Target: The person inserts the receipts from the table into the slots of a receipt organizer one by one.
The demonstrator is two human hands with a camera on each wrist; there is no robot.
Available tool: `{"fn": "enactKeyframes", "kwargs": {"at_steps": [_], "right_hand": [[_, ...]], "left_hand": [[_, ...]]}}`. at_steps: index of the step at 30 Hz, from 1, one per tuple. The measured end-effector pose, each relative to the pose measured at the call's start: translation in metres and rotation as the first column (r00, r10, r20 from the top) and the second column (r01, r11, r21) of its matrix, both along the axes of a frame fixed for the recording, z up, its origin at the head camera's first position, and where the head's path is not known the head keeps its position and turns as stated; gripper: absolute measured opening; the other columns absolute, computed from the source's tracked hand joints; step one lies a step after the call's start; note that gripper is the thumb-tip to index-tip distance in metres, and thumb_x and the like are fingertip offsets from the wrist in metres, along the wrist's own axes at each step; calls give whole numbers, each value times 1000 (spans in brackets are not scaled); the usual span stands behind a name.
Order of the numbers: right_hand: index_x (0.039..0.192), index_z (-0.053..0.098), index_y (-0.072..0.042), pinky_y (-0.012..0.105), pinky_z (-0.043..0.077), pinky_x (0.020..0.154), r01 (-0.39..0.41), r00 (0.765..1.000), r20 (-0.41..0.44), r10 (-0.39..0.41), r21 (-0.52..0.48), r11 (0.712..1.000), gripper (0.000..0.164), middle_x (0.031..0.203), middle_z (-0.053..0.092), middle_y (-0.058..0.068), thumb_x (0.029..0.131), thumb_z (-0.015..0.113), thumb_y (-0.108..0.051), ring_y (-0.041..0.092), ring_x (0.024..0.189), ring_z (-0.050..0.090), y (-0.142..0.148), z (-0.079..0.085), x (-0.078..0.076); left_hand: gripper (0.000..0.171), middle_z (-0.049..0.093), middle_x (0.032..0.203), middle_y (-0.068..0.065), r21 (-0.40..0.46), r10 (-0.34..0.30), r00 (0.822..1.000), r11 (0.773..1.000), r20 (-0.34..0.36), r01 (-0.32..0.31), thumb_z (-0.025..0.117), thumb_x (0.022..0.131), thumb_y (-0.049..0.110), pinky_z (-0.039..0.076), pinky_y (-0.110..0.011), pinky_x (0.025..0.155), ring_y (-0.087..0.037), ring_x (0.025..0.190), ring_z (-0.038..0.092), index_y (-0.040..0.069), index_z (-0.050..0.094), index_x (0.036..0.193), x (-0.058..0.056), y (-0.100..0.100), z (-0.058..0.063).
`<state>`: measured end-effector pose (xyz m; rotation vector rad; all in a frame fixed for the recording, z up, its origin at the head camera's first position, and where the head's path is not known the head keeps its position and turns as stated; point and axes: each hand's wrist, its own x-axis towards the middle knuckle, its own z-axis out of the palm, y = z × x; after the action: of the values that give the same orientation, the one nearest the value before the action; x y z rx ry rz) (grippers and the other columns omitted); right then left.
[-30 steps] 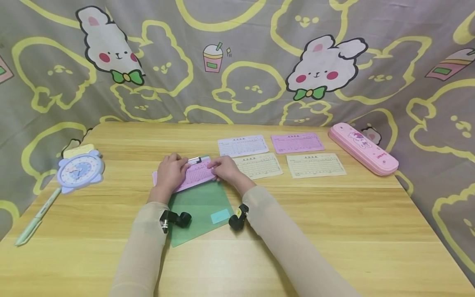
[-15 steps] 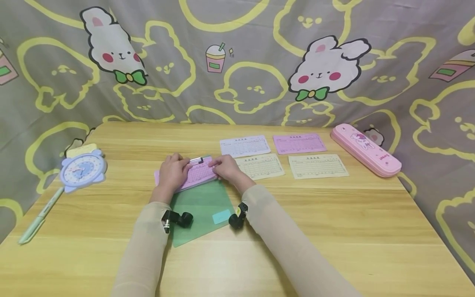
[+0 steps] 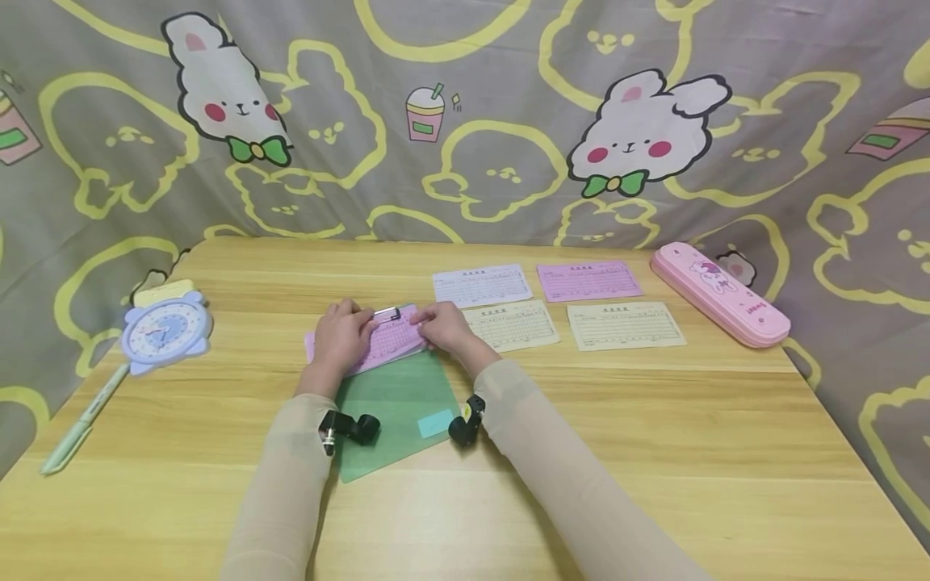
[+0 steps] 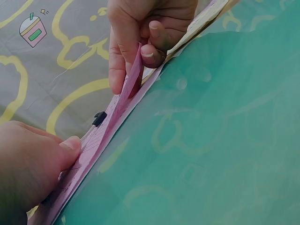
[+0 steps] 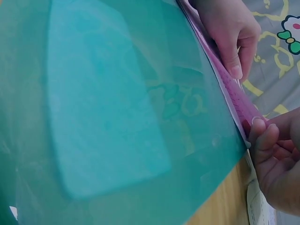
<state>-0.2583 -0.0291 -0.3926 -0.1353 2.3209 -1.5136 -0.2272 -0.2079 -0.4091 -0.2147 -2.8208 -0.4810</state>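
A green translucent folder (image 3: 388,387) lies at an angle on the table, with a pale blue label (image 3: 436,424) near its lower right. Across its top lie stacked pink slips (image 3: 388,343) printed with a grid, under a metal clip (image 3: 387,315) with a black end. My left hand (image 3: 340,339) pinches the clip's left part, its thumb over the slips. At the right end, my right hand (image 3: 446,329) pinches a corner of the top slip between thumb and fingers. In the left wrist view that pink slip (image 4: 123,105) bends up, apart from the sheets beneath.
Beyond my right hand lie a white slip (image 3: 483,286), a purple slip (image 3: 590,282) and two cream slips, one of them (image 3: 626,327) farther right. A pink pencil case (image 3: 719,294) is at the back right. A blue clock (image 3: 165,331) and green pen (image 3: 85,420) lie left.
Both hands keep their places at the clip and the slip's corner. The top slip's lower right edge stands slightly farther from the sheets under it. The whole head view has shifted a little.
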Motion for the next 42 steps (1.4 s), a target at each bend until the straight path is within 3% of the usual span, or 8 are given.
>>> {"fn": "enactKeyframes", "kwargs": {"at_steps": [9, 21, 25, 35, 42], "right_hand": [[94, 63, -2, 21, 43, 46, -48, 998, -29, 47, -26, 999, 23, 82, 56, 9, 74, 56, 7, 13, 50, 48, 6, -1, 3], [95, 61, 3, 26, 48, 55, -93, 996, 4, 94, -115, 989, 21, 77, 57, 11, 75, 58, 7, 17, 57, 54, 17, 1, 19], [99, 62, 0, 27, 48, 56, -139, 990, -19, 138, -95, 986, 22, 79, 59, 8, 77, 60, 1, 17, 60, 55, 28, 3, 25], [111, 53, 4, 40, 47, 65, -252, 962, -138, 235, -120, 960, 32, 92, 57, 12, 80, 57, -6, 30, 76, 57, 85, 29, 42], [112, 51, 7, 40, 45, 72, -205, 951, -256, 172, -106, 973, 35, 98, 56, 22, 79, 59, -5, 26, 82, 56, 142, 34, 40]], "left_hand": [[30, 47, 95, -12, 3, -10, 1000, 1000, 7, 10, 54, 85, 23, 33, -43, 72, -29, 87, 40, 5, 60, 108, 0, 2, 0], [33, 48, 98, -14, 21, 0, 1000, 1000, 21, -1, 53, 85, 24, 32, -43, 75, -29, 88, 40, 4, 58, 110, 1, 0, -1], [33, 48, 99, -14, 28, 4, 1000, 1000, 26, -4, 53, 85, 24, 32, -42, 74, -29, 88, 40, 4, 58, 111, 1, 0, -1], [34, 47, 99, -14, 41, 9, 999, 999, 33, -10, 53, 85, 24, 31, -43, 76, -30, 90, 39, 3, 57, 112, 2, 1, 0], [34, 48, 98, -15, 49, 11, 1000, 999, 19, -12, 54, 85, 25, 31, -43, 77, -30, 89, 40, 3, 58, 110, 2, 1, 0]]}}
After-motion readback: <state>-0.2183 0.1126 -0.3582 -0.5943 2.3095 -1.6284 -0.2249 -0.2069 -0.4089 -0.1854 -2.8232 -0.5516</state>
